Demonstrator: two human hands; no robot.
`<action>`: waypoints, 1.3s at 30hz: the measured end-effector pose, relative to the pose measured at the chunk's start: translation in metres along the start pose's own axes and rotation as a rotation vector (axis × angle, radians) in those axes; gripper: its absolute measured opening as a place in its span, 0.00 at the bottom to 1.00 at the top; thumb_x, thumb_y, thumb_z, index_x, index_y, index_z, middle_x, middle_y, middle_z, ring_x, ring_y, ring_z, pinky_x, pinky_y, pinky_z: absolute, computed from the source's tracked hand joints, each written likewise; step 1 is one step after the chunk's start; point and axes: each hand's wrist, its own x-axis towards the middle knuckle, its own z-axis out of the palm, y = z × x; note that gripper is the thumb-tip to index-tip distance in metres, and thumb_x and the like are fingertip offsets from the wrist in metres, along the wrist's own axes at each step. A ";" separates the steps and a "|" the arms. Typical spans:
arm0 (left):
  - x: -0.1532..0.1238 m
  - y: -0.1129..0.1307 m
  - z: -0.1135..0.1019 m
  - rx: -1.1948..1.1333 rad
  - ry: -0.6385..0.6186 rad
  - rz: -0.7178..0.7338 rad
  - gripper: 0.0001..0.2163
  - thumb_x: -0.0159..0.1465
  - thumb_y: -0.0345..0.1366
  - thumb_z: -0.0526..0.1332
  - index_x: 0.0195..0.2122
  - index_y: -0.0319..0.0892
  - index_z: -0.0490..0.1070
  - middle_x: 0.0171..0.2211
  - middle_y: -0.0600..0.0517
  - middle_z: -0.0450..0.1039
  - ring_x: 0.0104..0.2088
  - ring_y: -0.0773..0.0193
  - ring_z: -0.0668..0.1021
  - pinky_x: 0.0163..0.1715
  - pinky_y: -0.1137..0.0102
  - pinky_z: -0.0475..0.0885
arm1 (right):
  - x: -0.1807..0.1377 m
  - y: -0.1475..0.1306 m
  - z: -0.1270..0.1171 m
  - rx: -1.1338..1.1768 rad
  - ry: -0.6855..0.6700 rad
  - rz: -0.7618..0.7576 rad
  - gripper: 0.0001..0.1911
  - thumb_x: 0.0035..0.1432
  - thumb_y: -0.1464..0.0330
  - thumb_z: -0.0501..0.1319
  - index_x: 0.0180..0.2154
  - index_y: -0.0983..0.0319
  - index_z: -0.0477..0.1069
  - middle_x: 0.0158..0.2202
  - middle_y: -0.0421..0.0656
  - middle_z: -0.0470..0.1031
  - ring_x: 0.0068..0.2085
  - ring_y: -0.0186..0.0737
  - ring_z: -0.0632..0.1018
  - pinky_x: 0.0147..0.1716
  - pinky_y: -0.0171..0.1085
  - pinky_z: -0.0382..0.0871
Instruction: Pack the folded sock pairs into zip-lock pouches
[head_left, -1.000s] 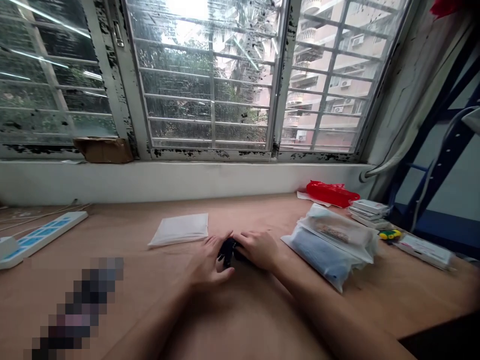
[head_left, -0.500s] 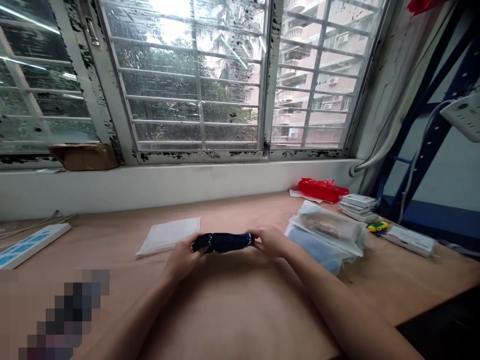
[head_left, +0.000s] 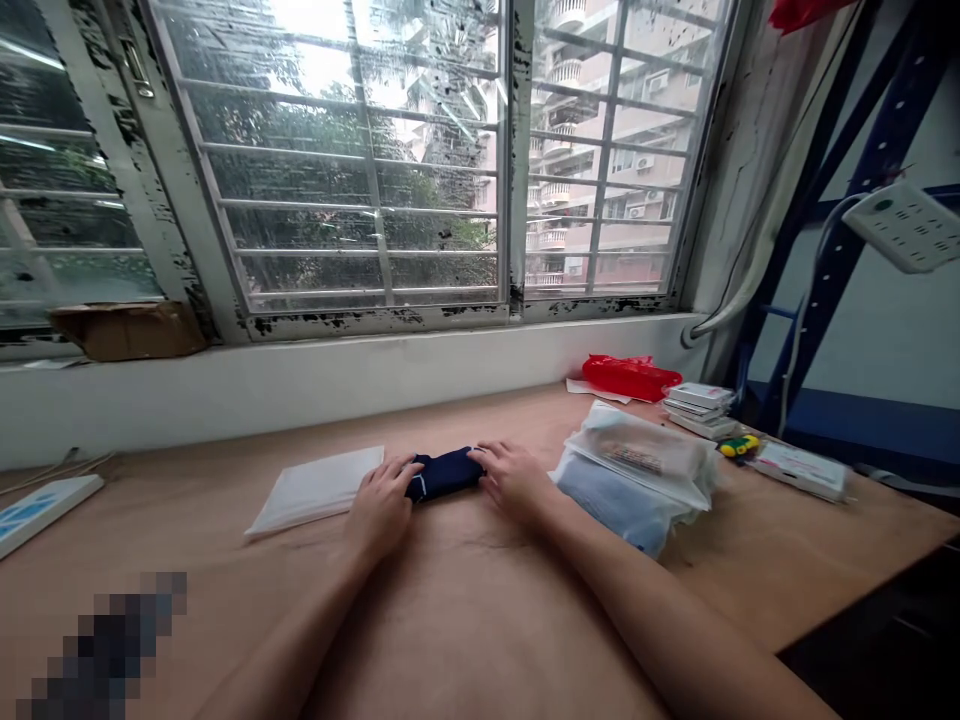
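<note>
Cloth (head_left: 448, 474), dark blue and folded into a small bundle, lies on the table (head_left: 810, 550) between a white packet (head_left: 319, 490) and frosted bags (head_left: 637, 480). It looks light, soft and hard to damage, best taken at both short ends. The left hand (head_left: 384, 502) and right hand (head_left: 516, 478) each touch one end; whether they pinch, I cannot tell. Its long axis runs left to right, right end slightly farther away.
</note>
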 end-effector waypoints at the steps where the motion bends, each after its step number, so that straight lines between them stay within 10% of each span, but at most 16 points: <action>1: -0.003 0.005 0.002 -0.014 -0.017 0.022 0.26 0.54 0.23 0.53 0.54 0.45 0.71 0.59 0.47 0.68 0.59 0.51 0.69 0.57 0.54 0.65 | -0.001 -0.005 0.000 0.016 -0.013 -0.070 0.23 0.63 0.67 0.56 0.60 0.58 0.65 0.61 0.47 0.66 0.58 0.46 0.67 0.58 0.45 0.60; 10: -0.006 0.014 0.021 -0.050 -0.227 -0.141 0.25 0.66 0.48 0.53 0.63 0.46 0.62 0.65 0.44 0.60 0.65 0.49 0.62 0.59 0.51 0.60 | -0.003 -0.014 0.019 0.032 -0.195 -0.029 0.33 0.66 0.50 0.48 0.64 0.61 0.58 0.66 0.49 0.59 0.67 0.53 0.55 0.63 0.52 0.52; 18: -0.001 0.016 -0.002 -0.038 -0.142 -0.131 0.25 0.67 0.48 0.51 0.64 0.46 0.61 0.67 0.45 0.55 0.66 0.48 0.59 0.62 0.49 0.53 | -0.023 0.018 -0.036 -0.288 -0.022 0.202 0.19 0.59 0.65 0.59 0.51 0.64 0.70 0.54 0.54 0.70 0.57 0.54 0.66 0.59 0.48 0.54; 24: -0.033 -0.028 -0.013 0.048 -0.242 -0.458 0.29 0.65 0.51 0.50 0.62 0.39 0.62 0.62 0.36 0.63 0.61 0.43 0.66 0.55 0.47 0.62 | -0.067 0.064 -0.075 -0.577 0.030 0.548 0.23 0.53 0.65 0.63 0.50 0.66 0.70 0.54 0.58 0.68 0.56 0.64 0.63 0.55 0.55 0.50; 32: -0.048 -0.043 -0.034 -0.011 -0.283 -0.589 0.20 0.65 0.50 0.48 0.44 0.43 0.73 0.52 0.41 0.73 0.53 0.45 0.74 0.55 0.43 0.59 | -0.074 0.069 -0.082 -0.638 0.007 0.487 0.12 0.62 0.74 0.52 0.43 0.62 0.72 0.47 0.53 0.73 0.46 0.51 0.69 0.42 0.43 0.56; 39: -0.049 -0.034 -0.032 -0.071 0.160 -0.349 0.21 0.64 0.46 0.55 0.53 0.39 0.66 0.55 0.38 0.69 0.57 0.45 0.70 0.58 0.47 0.60 | -0.039 0.035 -0.117 -0.436 0.153 0.375 0.09 0.64 0.71 0.54 0.36 0.61 0.73 0.38 0.46 0.76 0.39 0.43 0.72 0.35 0.38 0.56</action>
